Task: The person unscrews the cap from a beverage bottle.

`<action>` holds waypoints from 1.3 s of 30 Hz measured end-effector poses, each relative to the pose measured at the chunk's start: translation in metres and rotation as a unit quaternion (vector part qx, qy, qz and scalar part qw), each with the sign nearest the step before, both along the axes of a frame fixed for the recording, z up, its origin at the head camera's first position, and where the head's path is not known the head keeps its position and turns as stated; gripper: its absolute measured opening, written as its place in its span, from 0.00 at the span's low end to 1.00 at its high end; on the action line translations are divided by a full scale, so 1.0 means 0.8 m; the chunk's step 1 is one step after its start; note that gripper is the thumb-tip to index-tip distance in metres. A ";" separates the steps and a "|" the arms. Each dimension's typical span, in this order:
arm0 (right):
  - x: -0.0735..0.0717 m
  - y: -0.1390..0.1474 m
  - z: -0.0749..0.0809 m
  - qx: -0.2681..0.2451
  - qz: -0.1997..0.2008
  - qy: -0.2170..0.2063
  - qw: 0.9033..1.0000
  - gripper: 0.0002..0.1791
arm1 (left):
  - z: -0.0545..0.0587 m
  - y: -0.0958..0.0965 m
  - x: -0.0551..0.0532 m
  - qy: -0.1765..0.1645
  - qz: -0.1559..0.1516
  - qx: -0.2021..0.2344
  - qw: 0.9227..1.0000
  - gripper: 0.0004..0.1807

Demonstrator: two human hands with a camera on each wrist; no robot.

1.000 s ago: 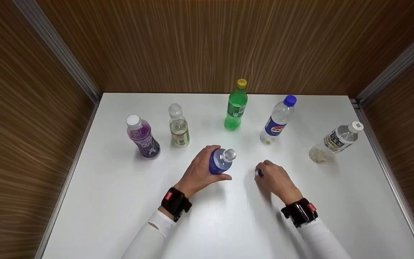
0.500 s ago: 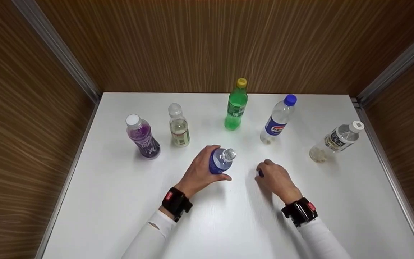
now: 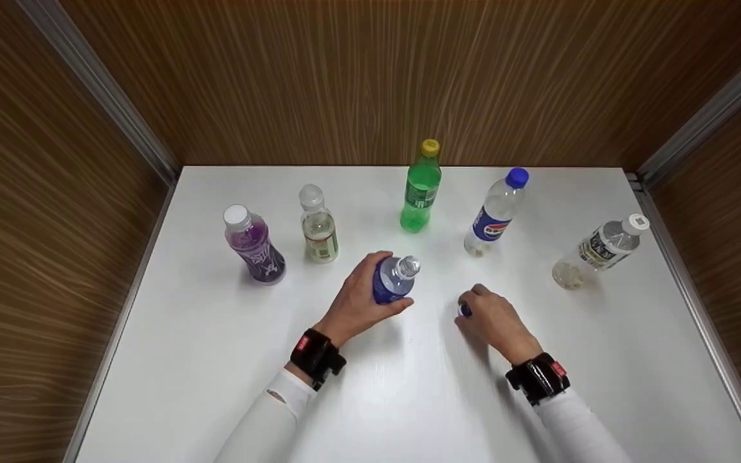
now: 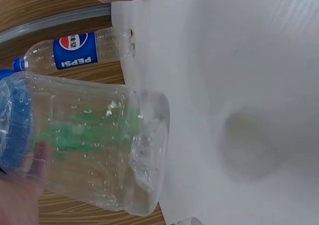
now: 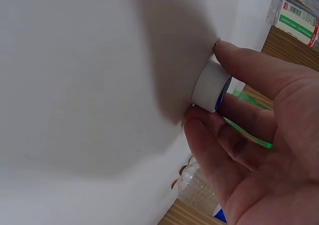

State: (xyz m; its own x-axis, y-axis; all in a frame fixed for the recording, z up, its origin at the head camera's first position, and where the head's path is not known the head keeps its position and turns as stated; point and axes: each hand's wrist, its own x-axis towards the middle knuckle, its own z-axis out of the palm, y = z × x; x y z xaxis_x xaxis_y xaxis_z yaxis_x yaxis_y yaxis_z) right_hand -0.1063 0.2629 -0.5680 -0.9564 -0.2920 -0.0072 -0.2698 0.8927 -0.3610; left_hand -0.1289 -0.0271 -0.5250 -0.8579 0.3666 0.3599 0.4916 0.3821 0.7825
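Bottle with blue label (image 3: 387,287) is in the left hand (image 3: 356,302), whose fingers and thumb go around its body; its mouth is uncovered and points upward. In the left wrist view, the base of this bottle appears apart from its shadow, so it seems held above the white surface (image 3: 383,405). The right hand (image 3: 491,319) pinches a white cap with blue top (image 5: 210,87) between the fingertips, low at the surface; I cannot tell whether the cap touches it. The two hands are apart from each other.

Farther away, five other bottles stand upright in a loose arc. From left to right they are the purple bottle with white cap (image 3: 256,247), the clear bottle with domed cap (image 3: 320,228), the green bottle with yellow cap (image 3: 420,190), the Pepsi bottle (image 3: 493,218) with blue cap, and the clear bottle with white cap (image 3: 602,249). Wood-patterned panel (image 3: 370,83) rises behind them.
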 end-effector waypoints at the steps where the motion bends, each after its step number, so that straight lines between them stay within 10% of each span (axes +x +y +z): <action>1: 0.000 0.000 0.000 -0.002 -0.001 -0.001 1.000 0.17 | 0.002 0.001 -0.003 -0.002 0.002 0.003 1.000 0.46; 10: 0.017 0.003 0.030 -0.063 -0.019 0.128 0.990 0.18 | 0.017 0.010 -0.028 -0.024 0.039 0.074 0.996 0.43; 18: 0.035 0.007 0.055 -0.084 -0.043 0.212 0.973 0.13 | 0.016 0.027 -0.053 -0.045 0.118 0.168 0.978 0.42; 29: 0.044 0.006 0.055 -0.105 -0.034 0.223 0.969 0.12 | -0.002 0.046 -0.081 -0.106 0.158 0.224 0.956 0.45; 39: 0.045 0.003 0.053 -0.107 -0.046 0.191 0.975 0.11 | -0.020 0.055 -0.089 -0.129 0.150 0.197 0.960 0.47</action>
